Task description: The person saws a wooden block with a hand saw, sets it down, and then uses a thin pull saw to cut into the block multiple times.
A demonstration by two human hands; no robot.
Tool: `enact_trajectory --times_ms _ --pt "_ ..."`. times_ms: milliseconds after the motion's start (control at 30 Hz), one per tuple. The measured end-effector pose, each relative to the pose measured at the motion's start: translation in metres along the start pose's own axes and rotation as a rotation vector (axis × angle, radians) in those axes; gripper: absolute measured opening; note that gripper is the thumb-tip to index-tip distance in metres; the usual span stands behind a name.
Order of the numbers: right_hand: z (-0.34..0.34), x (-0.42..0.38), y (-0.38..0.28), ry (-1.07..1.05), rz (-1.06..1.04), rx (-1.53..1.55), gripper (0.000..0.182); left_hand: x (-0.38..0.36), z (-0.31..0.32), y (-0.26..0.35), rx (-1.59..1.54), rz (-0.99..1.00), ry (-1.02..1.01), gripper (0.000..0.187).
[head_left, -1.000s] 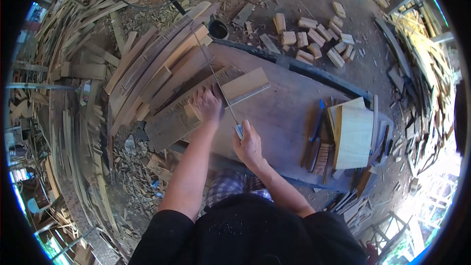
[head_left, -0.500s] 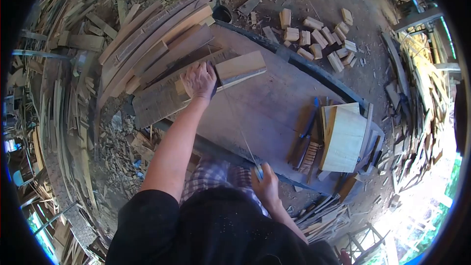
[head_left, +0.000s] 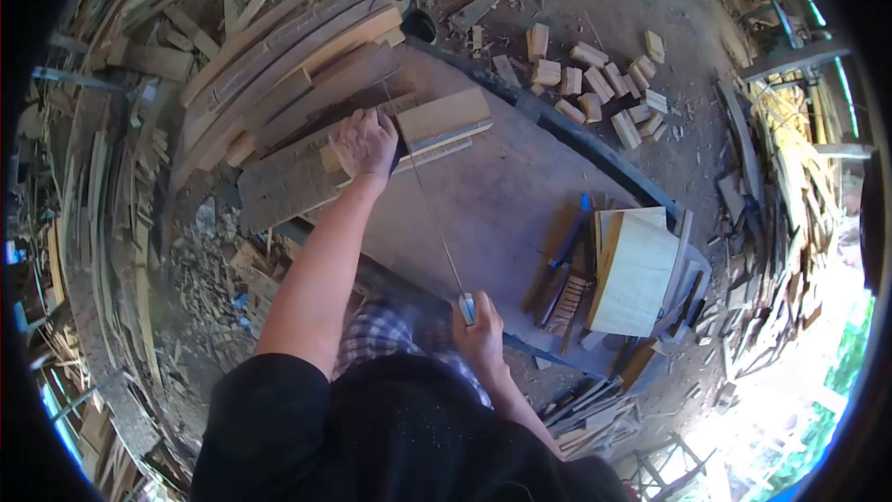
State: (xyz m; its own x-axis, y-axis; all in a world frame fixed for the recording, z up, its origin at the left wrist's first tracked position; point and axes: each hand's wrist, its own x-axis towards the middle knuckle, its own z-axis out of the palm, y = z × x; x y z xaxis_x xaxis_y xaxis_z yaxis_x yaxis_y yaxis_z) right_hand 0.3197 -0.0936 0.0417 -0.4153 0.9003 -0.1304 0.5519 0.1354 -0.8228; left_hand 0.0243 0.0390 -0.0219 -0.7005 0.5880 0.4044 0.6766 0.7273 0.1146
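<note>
My right hand [head_left: 479, 335] is closed around the pale handle of a handsaw [head_left: 436, 226], low in front of my body. The saw's thin blade, seen nearly edge-on, runs forward past a wooden board [head_left: 444, 120], and its tip shows beyond the far side. My left hand [head_left: 365, 141] is closed over the board just left of the blade, with the fingers curled and partly hidden. Beneath the board lie a strip of wood and a wide weathered plank [head_left: 288, 183] on the workbench [head_left: 483, 195].
Long curved planks [head_left: 288, 65] are stacked at the back left. On the bench's right end lie a pale board [head_left: 636, 271] and dark tools [head_left: 560, 293]. Several cut blocks [head_left: 595, 84] are scattered on the ground beyond, and timber piles [head_left: 790, 204] line the sides.
My right hand has moved forward and a little left, pushing the saw so its tip shows beyond the board. My left hand stays on the board while the view shifts slightly.
</note>
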Motion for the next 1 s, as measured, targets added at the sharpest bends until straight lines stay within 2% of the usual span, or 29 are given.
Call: enact_trajectory --times_ms 67,200,233,300,367,433,467,533,600,667,767,800,867,900,1000 --pt "0.003 0.016 -0.001 -0.059 0.063 0.031 0.025 0.003 -0.008 -0.001 -0.015 0.087 -0.122 0.029" --pt "0.071 0.136 -0.021 0.044 -0.09 0.023 0.029 0.012 -0.005 0.0 -0.054 0.074 -0.021 0.029" --pt "0.067 0.132 -0.02 0.041 -0.093 0.022 0.029 0.011 -0.001 0.004 -0.054 0.041 0.013 0.028" --pt "0.05 0.101 -0.015 0.097 -0.179 0.065 0.018 0.002 -0.004 0.0 -0.054 -0.009 0.04 0.027" --pt "0.022 0.031 0.008 0.07 -0.082 0.036 0.017 0.007 -0.009 0.005 -0.074 -0.034 -0.072 0.026" --pt "0.002 -0.008 0.01 0.083 -0.031 0.021 0.015 0.011 -0.015 0.006 -0.096 -0.026 -0.102 0.026" --pt "0.004 -0.003 0.013 0.075 -0.032 0.017 0.015 0.009 -0.016 0.003 -0.102 0.009 -0.148 0.026" --pt "0.016 0.035 0.005 -0.042 0.052 0.058 0.018 0.007 -0.01 -0.001 -0.105 0.036 -0.111 0.026" --pt "0.05 0.106 -0.018 0.005 -0.072 -0.007 0.019 0.005 -0.007 -0.001 -0.099 0.065 -0.075 0.026" --pt "0.067 0.14 -0.022 0.028 -0.099 -0.003 0.02 0.007 -0.009 0.002 -0.113 0.006 -0.069 0.025" --pt "0.043 0.103 -0.024 0.033 -0.139 0.062 0.018 0.005 -0.001 0.004 -0.086 -0.031 0.025 0.024" --pt "0.035 0.07 -0.007 0.04 -0.094 0.048 0.018 0.006 -0.006 0.003 -0.095 -0.039 0.034 0.024" --pt "0.008 0.009 0.02 0.039 -0.013 0.019 0.017 0.008 -0.013 0.006 -0.095 -0.031 -0.109 0.024" --pt "-0.003 -0.002 0.01 0.024 0.045 0.012 0.016 0.01 -0.013 0.005 -0.097 -0.045 -0.108 0.024" --pt "0.016 0.047 0.002 -0.029 0.027 0.051 0.016 0.007 -0.011 0.001 -0.151 0.04 -0.087 0.025"
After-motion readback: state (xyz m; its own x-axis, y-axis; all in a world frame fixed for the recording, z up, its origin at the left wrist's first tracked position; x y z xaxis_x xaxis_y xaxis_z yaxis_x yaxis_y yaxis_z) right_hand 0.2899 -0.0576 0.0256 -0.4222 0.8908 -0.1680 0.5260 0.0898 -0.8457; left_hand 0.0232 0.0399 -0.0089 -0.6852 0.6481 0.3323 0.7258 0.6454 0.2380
